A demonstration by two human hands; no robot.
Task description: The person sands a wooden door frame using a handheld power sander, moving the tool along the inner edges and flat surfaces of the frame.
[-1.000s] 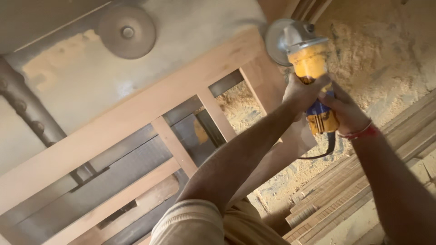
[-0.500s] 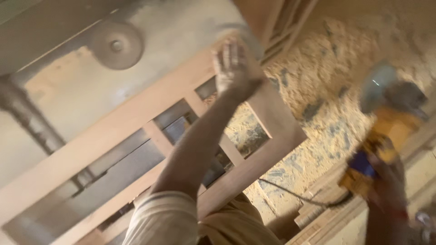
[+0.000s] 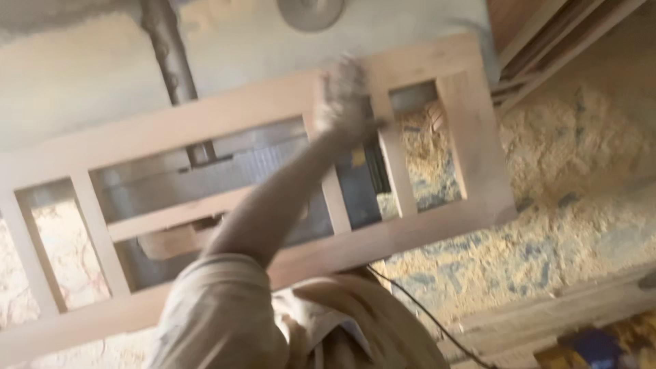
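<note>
Dust-covered left hand (image 3: 344,96) presses its blurred fingers on the pale wooden lattice frame (image 3: 205,123); actual grip unclear. Yellow-and-blue angle grinder (image 3: 601,345) sits at frame edge, right hand unseen. Black cord (image 3: 417,307) trailing under the frame could snag.

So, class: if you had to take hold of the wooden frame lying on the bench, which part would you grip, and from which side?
Probably the upright bar between two openings, where the left hand already rests on the wooden frame. The bar is narrow with open gaps on either side, so fingers can wrap round it from above. The broad outer rails look too wide to close a hand around.
</note>
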